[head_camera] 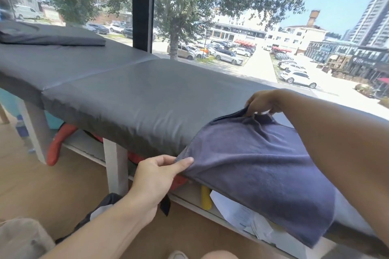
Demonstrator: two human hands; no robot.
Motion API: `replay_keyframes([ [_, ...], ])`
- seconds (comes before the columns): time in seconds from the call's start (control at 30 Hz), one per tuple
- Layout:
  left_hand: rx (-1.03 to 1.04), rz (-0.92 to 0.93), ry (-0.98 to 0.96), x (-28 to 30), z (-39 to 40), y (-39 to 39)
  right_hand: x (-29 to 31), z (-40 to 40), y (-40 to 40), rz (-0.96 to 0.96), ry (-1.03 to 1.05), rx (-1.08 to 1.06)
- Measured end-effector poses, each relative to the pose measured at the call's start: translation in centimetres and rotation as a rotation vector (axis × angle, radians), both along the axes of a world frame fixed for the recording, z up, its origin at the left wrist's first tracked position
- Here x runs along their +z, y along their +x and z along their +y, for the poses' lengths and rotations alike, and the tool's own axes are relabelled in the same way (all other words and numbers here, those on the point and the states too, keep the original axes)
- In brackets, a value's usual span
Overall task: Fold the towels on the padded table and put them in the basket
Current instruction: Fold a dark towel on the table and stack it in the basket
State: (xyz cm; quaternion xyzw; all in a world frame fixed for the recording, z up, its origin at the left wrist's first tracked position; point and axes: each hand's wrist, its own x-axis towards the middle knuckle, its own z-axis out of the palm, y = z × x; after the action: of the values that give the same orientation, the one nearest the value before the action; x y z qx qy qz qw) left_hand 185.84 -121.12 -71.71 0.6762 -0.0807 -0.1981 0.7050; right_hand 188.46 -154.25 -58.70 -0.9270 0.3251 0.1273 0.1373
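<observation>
While both hands pinch corners of the grey towel [259, 166], the left hand [155, 174] at the near edge of the desk [130, 94] and the right hand [263, 103] at the far corner, the spreading step seems under way. Folding next needs the corners brought together. No basket shows. A dark folded pad [50, 34] lies well apart; clutter sits on the shelf [84, 143] underneath.
</observation>
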Motion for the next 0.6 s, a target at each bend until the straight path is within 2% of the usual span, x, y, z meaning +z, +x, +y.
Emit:
replay_keyframes([
  [0.13, 0.136, -0.020, -0.172, 1.3, -0.2, 1.2, 3.6, -0.8, -6.2, 0.008, 0.143, 0.032],
  [0.27, 0.087, -0.061, -0.294, 4.1, -1.5, 2.8, 7.5, -0.6, -13.1, -0.040, 0.358, -0.005],
  [0.47, -0.291, -0.197, -0.217, 10.2, -1.7, 3.6, 10.8, -0.4, -22.0, -0.083, 0.727, -0.074],
  [0.53, -0.373, -0.258, -0.133, 12.0, -2.1, 4.0, 11.2, -0.6, -23.9, -0.125, 0.769, -0.107],
  [0.6, -0.370, -0.333, -0.049, 13.2, -3.2, 4.5, 11.2, -1.0, -25.4, -0.135, 0.775, -0.138],
])
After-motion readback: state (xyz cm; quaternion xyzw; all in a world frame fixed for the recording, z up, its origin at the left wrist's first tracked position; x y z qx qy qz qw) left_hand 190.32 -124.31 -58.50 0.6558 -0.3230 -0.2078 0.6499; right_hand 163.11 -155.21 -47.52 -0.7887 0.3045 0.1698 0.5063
